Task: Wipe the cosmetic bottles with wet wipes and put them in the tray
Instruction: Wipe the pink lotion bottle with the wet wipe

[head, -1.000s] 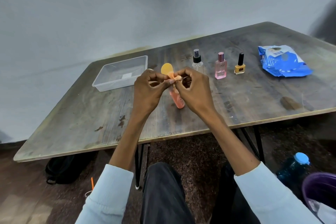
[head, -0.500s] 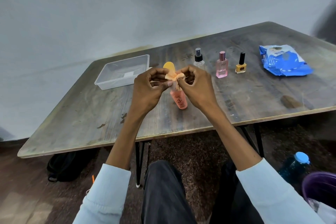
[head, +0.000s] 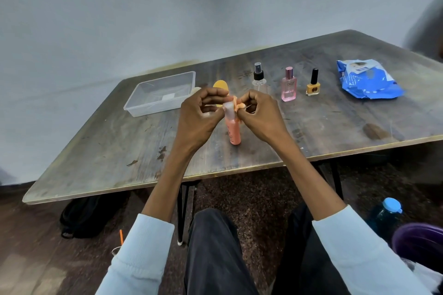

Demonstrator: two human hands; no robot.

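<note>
A: Since half a second ago the hands have drawn slightly apart; the white neck of the orange bottle [head: 233, 127], hidden before, now shows between them.

B: Grips?

A: Left hand [head: 201, 115], fingers curled, pinches the pale neck. Right hand [head: 260, 115], fingers curled, pinches a small crumpled orange-tinted wipe [head: 237, 106] against the bottle's top.

B: Bottle's place?

A: Upright, slim cylinder, smooth plastic, centre of the worn wooden table [head: 335, 127]. Whether its base touches the top, cannot tell.

B: Surroundings?

A: Clear rectangular plastic tray [head: 161, 93] at 10 o'clock from the bottle. At 1 o'clock, a clear spray bottle [head: 259, 78], black pump; then a square pink glass bottle [head: 288, 85]; then a yellow nail polish [head: 313, 84], black cap. Crinkled blue wipes packet [head: 366, 80] at 2 o'clock, well apart.
</note>
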